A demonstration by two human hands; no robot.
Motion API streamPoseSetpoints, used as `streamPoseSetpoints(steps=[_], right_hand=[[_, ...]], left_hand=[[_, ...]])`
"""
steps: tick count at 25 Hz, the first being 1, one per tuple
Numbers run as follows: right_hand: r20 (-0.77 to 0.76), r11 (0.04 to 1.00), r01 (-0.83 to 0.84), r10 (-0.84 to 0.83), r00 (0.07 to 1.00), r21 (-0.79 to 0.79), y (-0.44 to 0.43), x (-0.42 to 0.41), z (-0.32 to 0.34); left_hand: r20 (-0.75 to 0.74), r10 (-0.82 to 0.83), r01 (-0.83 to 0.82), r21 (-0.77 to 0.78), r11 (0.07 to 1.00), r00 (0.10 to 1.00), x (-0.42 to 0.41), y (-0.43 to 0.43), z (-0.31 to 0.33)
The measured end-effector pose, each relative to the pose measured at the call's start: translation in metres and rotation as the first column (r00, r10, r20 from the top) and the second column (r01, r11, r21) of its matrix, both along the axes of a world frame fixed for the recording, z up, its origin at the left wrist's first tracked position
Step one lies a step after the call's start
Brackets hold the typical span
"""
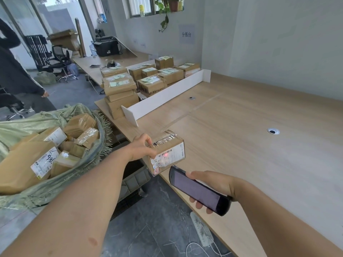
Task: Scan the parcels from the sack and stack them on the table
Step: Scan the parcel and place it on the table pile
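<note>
Your left grip (pixel 143 148) grasps the parcel (pixel 169 143) by its end, over the tabletop (pixel 241 149) edge | your right grip (pixel 213 182) grasps the scanner (pixel 196 191), red dot on the parcel label | sack (pixel 27 123) with more parcels at your left

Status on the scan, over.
Left hand grips parcel at table edge. Right hand holds scanner, red dot on label. Nothing between them.
</note>
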State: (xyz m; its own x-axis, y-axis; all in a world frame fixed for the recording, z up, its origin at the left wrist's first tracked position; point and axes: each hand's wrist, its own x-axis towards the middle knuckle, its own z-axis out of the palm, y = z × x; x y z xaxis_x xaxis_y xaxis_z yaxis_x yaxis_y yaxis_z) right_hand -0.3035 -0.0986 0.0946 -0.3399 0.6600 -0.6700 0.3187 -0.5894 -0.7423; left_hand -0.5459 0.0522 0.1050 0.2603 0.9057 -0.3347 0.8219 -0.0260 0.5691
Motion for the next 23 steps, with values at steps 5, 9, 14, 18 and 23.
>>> streamPoseSetpoints(steps=[5, 9, 14, 18, 23], right_hand=[[0.007, 0.998, 0.033, -0.034, 0.999, 0.053, 0.008, -0.005, 0.005], [0.09, 0.996, -0.018, 0.01, 0.996, 0.085, 0.017, -0.008, 0.002], [0.324, 0.962, -0.176, 0.101, 0.94, 0.208, 0.034, -0.013, 0.001], [0.26, 0.966, -0.151, 0.093, 0.961, 0.209, 0.04, -0.017, -0.002], [0.265, 0.972, -0.109, 0.052, 0.963, 0.206, 0.041, -0.017, -0.008]], left_hand=[[-0.025, 0.016, -0.016, 0.007, 1.0, 1.0, -0.003, 0.005, -0.01], [-0.014, 0.038, -0.038, 0.006, 0.999, 0.999, -0.005, 0.013, -0.009], [-0.021, 0.096, -0.095, 0.019, 0.995, 0.995, -0.014, 0.02, -0.011], [-0.013, 0.166, -0.165, 0.033, 0.986, 0.986, -0.024, 0.016, -0.014], [0.061, 0.212, -0.214, 0.03, 0.976, 0.975, -0.023, 0.003, -0.019]])
